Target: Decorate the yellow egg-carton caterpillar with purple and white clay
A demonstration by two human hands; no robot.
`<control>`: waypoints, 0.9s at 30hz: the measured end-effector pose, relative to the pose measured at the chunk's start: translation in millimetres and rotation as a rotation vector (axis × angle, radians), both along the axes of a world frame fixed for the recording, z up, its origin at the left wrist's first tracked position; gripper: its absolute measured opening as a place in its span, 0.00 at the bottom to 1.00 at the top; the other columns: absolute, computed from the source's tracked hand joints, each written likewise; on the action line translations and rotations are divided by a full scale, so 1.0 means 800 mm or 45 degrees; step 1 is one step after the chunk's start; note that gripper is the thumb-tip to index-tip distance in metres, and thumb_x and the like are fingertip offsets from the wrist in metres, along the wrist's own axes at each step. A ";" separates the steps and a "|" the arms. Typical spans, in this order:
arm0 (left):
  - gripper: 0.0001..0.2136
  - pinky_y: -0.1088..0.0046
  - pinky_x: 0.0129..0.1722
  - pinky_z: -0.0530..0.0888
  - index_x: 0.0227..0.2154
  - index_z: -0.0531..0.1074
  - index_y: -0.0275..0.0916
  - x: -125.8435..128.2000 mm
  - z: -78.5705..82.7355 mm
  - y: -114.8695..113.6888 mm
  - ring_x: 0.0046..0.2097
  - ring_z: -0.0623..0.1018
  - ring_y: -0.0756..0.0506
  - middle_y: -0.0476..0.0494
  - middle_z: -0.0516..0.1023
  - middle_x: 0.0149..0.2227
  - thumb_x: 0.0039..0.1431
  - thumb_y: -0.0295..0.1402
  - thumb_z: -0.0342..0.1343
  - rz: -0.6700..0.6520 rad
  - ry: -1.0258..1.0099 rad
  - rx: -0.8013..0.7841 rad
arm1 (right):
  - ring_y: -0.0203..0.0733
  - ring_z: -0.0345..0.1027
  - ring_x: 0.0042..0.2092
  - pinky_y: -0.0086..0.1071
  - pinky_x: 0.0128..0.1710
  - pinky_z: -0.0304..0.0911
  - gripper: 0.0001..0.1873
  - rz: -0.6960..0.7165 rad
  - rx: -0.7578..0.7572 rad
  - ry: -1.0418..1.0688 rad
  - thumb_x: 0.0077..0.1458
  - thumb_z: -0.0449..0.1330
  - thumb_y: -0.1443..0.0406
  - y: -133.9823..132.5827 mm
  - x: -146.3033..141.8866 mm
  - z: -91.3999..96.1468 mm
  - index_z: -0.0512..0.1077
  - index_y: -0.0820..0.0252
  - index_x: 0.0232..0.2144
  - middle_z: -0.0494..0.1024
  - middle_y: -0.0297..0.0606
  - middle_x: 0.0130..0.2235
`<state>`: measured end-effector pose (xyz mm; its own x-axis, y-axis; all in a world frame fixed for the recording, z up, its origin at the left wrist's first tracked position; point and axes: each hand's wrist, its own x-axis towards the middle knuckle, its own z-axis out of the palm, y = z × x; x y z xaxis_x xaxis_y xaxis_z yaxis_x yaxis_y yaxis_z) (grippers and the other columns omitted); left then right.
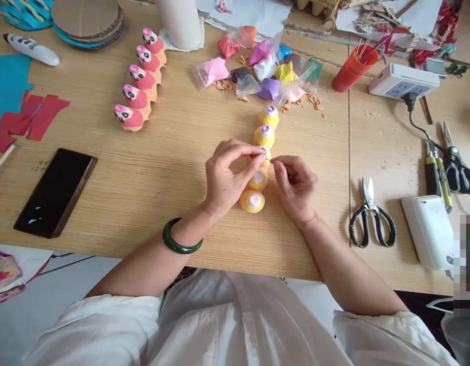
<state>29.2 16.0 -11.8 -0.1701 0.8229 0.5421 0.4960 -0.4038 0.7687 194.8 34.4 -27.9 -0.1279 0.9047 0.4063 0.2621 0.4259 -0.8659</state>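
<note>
A strip of egg-carton cups (253, 202) painted yellow lies lengthwise in front of me, each cup topped with a pale pink patch. The two far cups carry small purple rings (271, 110). My left hand (230, 170) reaches over the middle cup, thumb and forefinger pinched at its purple piece (263, 150); whether they grip that piece or only touch it is unclear. Just right of the same cup, my right hand (298, 185) is closed, its thumb and forefinger together. A dark purple bit of clay (292, 178) shows inside its curled fingers.
A pink-painted carton strip (137, 96) with faces stands at left. Bags of coloured clay (269, 89) lie beyond the yellow strip. Scissors (369, 213), a white box (427, 231), a power strip (404, 84) and a red cup (352, 70) are at right; a phone (55, 193) lies left.
</note>
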 end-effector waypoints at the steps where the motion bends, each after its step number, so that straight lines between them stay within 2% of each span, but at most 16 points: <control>1: 0.05 0.63 0.50 0.77 0.38 0.82 0.47 -0.001 -0.001 0.000 0.42 0.81 0.44 0.49 0.86 0.39 0.70 0.38 0.64 0.020 0.052 0.001 | 0.30 0.53 0.23 0.29 0.23 0.52 0.17 0.006 -0.001 -0.004 0.70 0.60 0.51 0.000 0.000 -0.001 0.76 0.56 0.37 0.72 0.30 0.26; 7: 0.05 0.53 0.55 0.74 0.37 0.83 0.50 -0.014 -0.003 0.004 0.47 0.78 0.37 0.45 0.84 0.39 0.69 0.41 0.64 0.096 0.405 -0.008 | 0.31 0.57 0.25 0.28 0.24 0.55 0.18 -0.025 0.001 -0.026 0.70 0.60 0.51 0.008 0.001 -0.008 0.77 0.57 0.36 0.74 0.31 0.27; 12: 0.10 0.50 0.58 0.72 0.35 0.81 0.49 -0.027 -0.002 0.015 0.51 0.77 0.36 0.43 0.83 0.40 0.72 0.39 0.57 0.253 0.606 -0.112 | 0.31 0.59 0.25 0.29 0.27 0.58 0.17 -0.059 -0.092 -0.082 0.69 0.60 0.52 0.019 0.003 -0.012 0.77 0.58 0.34 0.74 0.30 0.26; 19: 0.09 0.40 0.72 0.58 0.27 0.73 0.46 -0.037 -0.022 0.033 0.56 0.75 0.33 0.40 0.80 0.37 0.65 0.30 0.60 0.352 0.491 -0.163 | 0.35 0.65 0.29 0.31 0.30 0.61 0.18 0.008 -0.178 -0.074 0.66 0.61 0.51 0.032 0.005 -0.024 0.76 0.58 0.33 0.78 0.33 0.28; 23: 0.11 0.36 0.74 0.53 0.26 0.72 0.43 -0.038 -0.033 0.037 0.56 0.76 0.32 0.38 0.79 0.35 0.65 0.28 0.56 0.370 0.537 -0.143 | 0.36 0.63 0.28 0.32 0.30 0.60 0.15 0.002 -0.180 -0.061 0.66 0.61 0.53 0.035 0.005 -0.029 0.76 0.58 0.34 0.76 0.32 0.27; 27: 0.14 0.37 0.75 0.52 0.22 0.68 0.44 -0.045 -0.033 0.050 0.54 0.77 0.33 0.39 0.77 0.32 0.63 0.25 0.55 0.288 0.538 -0.073 | 0.36 0.63 0.28 0.32 0.31 0.59 0.12 0.004 -0.192 -0.057 0.65 0.60 0.57 0.036 0.004 -0.029 0.77 0.58 0.35 0.75 0.32 0.27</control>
